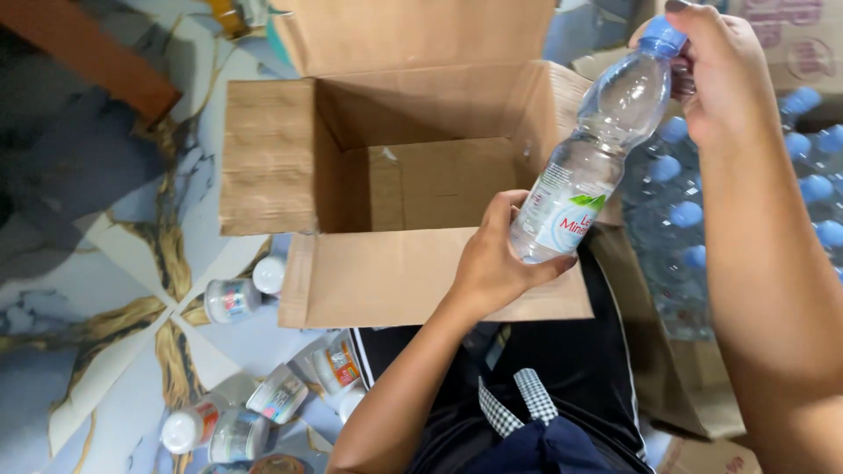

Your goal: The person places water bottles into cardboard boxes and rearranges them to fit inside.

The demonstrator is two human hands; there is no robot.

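I hold a clear plastic water bottle (590, 158) with a blue cap, tilted, above the right side of an open, empty cardboard box (413, 175). My left hand (496, 259) cups the bottle's base from below. My right hand (716, 75) grips its neck and cap at the top right. The box flaps are folded outward.
Several small white-capped bottles (233, 298) lie on the marbled floor (79, 263) at the lower left. On the right, another carton holds several blue-capped water bottles (817, 189). My dark-clothed lap (544, 386) is below the box.
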